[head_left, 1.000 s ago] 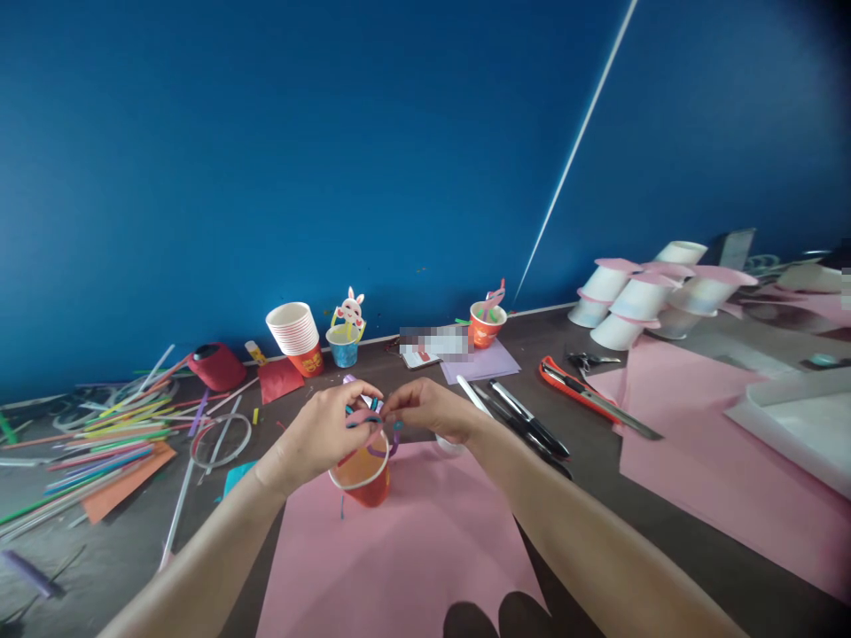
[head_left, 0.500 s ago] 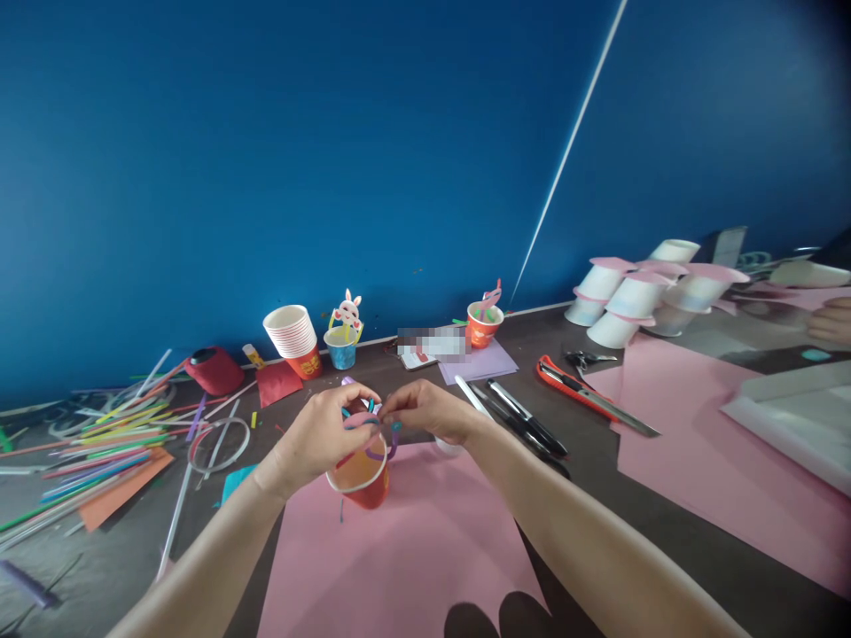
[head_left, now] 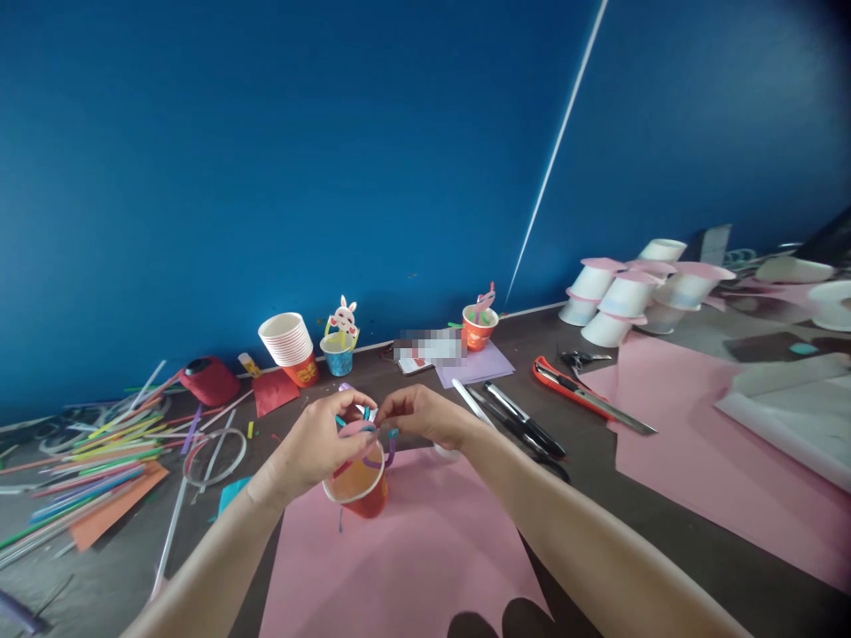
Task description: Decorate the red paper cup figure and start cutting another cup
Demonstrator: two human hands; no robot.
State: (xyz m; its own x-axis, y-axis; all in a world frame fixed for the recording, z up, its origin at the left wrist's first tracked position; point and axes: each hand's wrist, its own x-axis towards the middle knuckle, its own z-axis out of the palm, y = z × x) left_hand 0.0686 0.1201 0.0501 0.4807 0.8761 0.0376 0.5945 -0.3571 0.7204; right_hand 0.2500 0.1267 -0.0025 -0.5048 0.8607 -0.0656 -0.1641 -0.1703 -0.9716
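Observation:
A red paper cup [head_left: 372,503] with a pale orange inside stands tilted on a pink paper sheet [head_left: 425,554]. Over its mouth, my left hand [head_left: 319,439] closes thumb and fingers on a small pink craft piece [head_left: 357,428], with blue and white bits beside it. My right hand [head_left: 422,415] is pinched against the same piece from the right; whatever its fingertips hold is too small and hidden to name. A bent purple straw [head_left: 391,450] shows at the cup's far rim.
At left lie loose coloured straws [head_left: 106,470] and a red thread spool [head_left: 211,381]. Behind are stacked paper cups [head_left: 287,340], a blue cup with a rabbit [head_left: 339,354] and a red cup [head_left: 479,334]. Rightward are markers [head_left: 522,416], a utility knife [head_left: 591,397] and white cups [head_left: 612,328].
The view has shifted slightly. Both hands stay at the cup with nearly the same grip. Another person's hand at the far right has left the view, and a white cup shows there.

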